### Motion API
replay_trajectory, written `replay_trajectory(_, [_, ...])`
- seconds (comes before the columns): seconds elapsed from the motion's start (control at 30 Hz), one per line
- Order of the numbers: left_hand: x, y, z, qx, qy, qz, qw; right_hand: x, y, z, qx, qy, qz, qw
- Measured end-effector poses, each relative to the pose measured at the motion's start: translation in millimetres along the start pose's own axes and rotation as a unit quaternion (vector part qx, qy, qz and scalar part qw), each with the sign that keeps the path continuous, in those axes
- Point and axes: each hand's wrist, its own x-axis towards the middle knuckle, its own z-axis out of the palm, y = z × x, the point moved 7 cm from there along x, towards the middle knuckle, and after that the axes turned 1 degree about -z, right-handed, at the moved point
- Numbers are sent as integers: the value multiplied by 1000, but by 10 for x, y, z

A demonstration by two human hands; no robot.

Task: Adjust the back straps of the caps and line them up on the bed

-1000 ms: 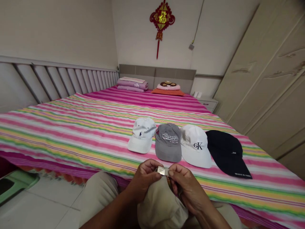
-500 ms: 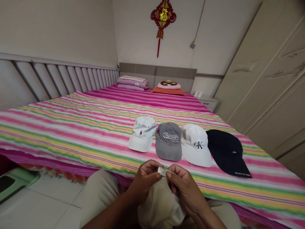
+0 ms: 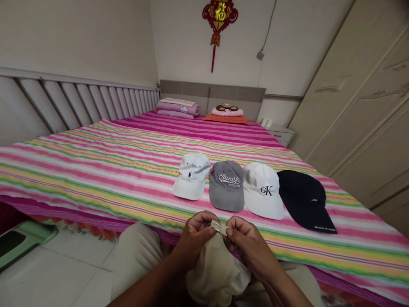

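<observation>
The left hand (image 3: 193,241) pinches the metal buckle (image 3: 215,224), the right hand (image 3: 251,243) the strap (image 3: 223,230); the pale cap (image 3: 217,273) hangs between the knees (image 3: 138,256). It looks light and floppy; best pinch the hard buckle's edges.

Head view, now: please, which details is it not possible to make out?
- Marking on the metal buckle: head view, too small and blurred.
- Part of the beige cap: head view, behind the right hand.
- Small print below "Always" on the grey cap: head view, too small.
- Rest of the green object: head view, cut by left edge.
</observation>
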Motion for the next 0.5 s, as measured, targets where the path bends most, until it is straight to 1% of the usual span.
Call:
replay_trajectory(0.07, [2, -29, 20, 1, -6, -18, 1000, -4, 2, 7, -10, 5, -2, 1000])
replay_trajectory(0.13, [3, -32, 42, 13, -15, -20, 1000, -15, -1, 17, -21, 9, 2, 1000])
replay_trajectory(0.3, [2, 37, 23, 11, -8, 17, 1000, -40, -114, -2, -37, 5, -14, 999])
replay_trajectory(0.4, [2, 42, 15, 12, -2, 16, 1000, -35, -108, -27, -55, 11, 7, 998])
replay_trajectory(0.5, [4, 46, 37, 43, -3, 13, 999, -21, -52, -12, -37, 18, 27, 999])
